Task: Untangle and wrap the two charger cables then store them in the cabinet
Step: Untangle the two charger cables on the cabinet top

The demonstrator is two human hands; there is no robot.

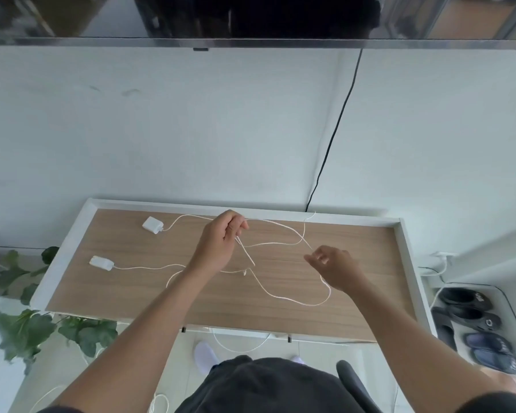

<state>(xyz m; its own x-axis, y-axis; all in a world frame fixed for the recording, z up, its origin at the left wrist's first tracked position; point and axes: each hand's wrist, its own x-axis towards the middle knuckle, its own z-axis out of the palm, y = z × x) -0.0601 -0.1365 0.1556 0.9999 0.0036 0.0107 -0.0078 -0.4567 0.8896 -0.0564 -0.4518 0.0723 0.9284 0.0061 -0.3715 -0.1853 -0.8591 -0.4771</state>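
Far charger plug [152, 225] and near charger plug [101, 262] lay left on the cabinet top [355, 263], cables [280, 297] spread right, slippers [471, 311] on floor right

no text or labels readable — none at all

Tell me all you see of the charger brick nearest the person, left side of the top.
The near charger brick is a small white block with rounded edges, plastic by its look. It lies flat on the wooden top, near its left edge. A thin white cable leaves its right end. Nothing else touches it.
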